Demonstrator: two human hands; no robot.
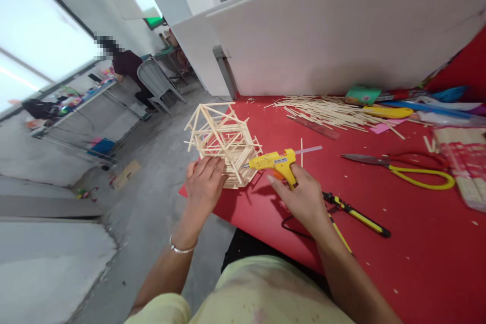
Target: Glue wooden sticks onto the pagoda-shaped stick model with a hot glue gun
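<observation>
A model frame built of thin wooden sticks (224,142) stands at the left end of the red table. My left hand (205,179) is closed on its near left side, the fingertips partly hidden among the sticks. In my right hand (304,192) is a yellow hot glue gun (275,162), gripped by its handle. The gun's nozzle points left and meets or nearly meets the frame's near right part; exact contact is unclear. From the gun's back end sticks out a translucent glue stick (309,150).
Loose wooden sticks (322,111) lie along the white partition (296,40). On the red table (379,273) are yellow-handled pliers (357,215), scissors (402,167), a clear ruler (317,128) and a stick package (463,162). A seated person (129,71) is at another table.
</observation>
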